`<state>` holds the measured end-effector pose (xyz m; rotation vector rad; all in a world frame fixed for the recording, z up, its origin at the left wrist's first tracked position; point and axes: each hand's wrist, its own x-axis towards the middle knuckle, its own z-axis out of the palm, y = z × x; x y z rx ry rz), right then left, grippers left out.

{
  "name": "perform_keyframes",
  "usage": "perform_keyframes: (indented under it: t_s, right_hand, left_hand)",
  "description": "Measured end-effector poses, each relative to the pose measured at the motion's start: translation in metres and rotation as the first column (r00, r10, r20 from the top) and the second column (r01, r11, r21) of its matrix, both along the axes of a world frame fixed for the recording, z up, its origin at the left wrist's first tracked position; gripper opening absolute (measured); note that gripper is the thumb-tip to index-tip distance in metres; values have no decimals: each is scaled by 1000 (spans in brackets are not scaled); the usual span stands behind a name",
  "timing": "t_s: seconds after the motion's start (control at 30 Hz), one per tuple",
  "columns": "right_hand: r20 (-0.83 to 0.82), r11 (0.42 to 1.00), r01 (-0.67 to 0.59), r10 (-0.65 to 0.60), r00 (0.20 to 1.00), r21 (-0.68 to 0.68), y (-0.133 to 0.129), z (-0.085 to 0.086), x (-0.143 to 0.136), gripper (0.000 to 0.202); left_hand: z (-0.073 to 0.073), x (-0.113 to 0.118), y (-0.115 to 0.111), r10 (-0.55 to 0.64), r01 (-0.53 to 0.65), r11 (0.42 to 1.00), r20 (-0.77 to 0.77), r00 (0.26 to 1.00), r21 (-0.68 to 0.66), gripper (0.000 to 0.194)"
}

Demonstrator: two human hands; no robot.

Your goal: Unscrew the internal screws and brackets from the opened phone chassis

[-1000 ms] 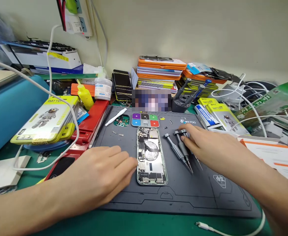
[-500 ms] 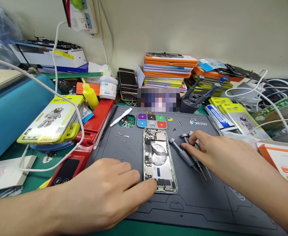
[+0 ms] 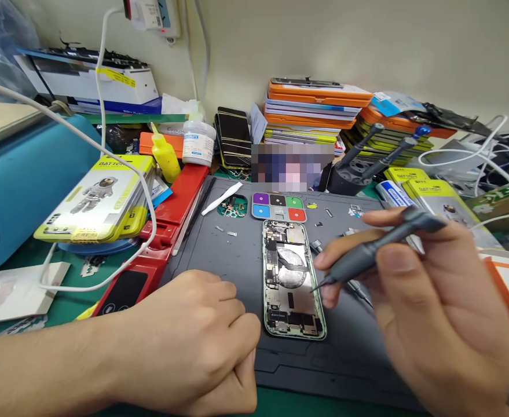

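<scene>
- In the right hand (image 3: 440, 313), with thumb and fingers closed round the handle: a dark screwdriver (image 3: 358, 255), pointing down and leftward, with its tip over the right part of the open phone (image 3: 294, 289). Contact hard to judge; seemingly not seated in any screw.
- In the left hand (image 3: 202, 341), curled into a loose fist just beside the phone's lower left: nothing visible. Impossible to see inside the fist.
- Between both hands, flat on the dark mat (image 3: 219, 260): the phone.
- Apparently done: opened up, with round coil (image 3: 289, 279) and silver plate (image 3: 303, 296) laid bare.
- Apparently left: far from closed up, with circuit board (image 3: 273, 260) and lower modules (image 3: 280, 316) in the frame. No telling whether nearer to stripping or refitting.
- Behind the right hand, partly hidden: more screwdrivers (image 3: 361, 294).
- Just beyond the phone: coloured tray (image 3: 279, 207); near it, loose metal pieces (image 3: 232, 234), unfitted, and a white pry stick (image 3: 222, 198).
- Farther out: screwdriver stand (image 3: 347, 178) at the back, battery packs (image 3: 102, 197) at left.
</scene>
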<state>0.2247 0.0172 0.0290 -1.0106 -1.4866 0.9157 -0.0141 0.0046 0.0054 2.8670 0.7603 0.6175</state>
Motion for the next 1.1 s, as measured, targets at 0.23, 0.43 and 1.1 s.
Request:
perform_keyframes:
  t_s: [0.23,0.43,1.1]
  right_hand:
    - [111,991,-74,61,992,114,-9,-32,-6,50]
    - [367,918,-231,105,924,321,-16,-46,7,73]
    - [420,952,24,-157,894,304,-11,-14,3,46]
  left_hand:
    - [1,1,3,3,-4,1000,-51,999,-16,26]
    - [-1,1,3,-3,2,1000,-67,998,-9,27]
    - [0,-1,4,-18,13,999,-131,991,-34,25]
